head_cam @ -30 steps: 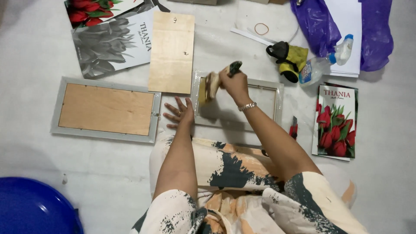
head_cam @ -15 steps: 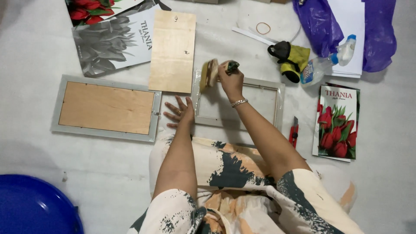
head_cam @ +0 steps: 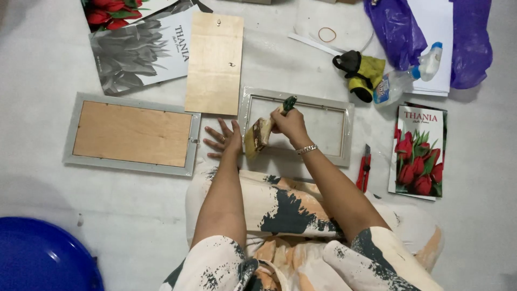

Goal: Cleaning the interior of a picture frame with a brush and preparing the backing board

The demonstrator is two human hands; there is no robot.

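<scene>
Right hand (head_cam: 291,125) grips a paintbrush (head_cam: 262,131), fingers closed round its dark handle; bristles now lowered to the left edge of the empty grey frame (head_cam: 344,141) on the floor, down from a raised position half a second ago. Left hand (head_cam: 226,139) unchanged, fingers spread flat beside the frame's left edge.

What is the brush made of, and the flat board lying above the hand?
The brush in the right hand looks like pale bristles on a dark green handle, perhaps plastic or painted wood. The board looks like thin bare plywood: light tan, faint grain, matte.
</scene>
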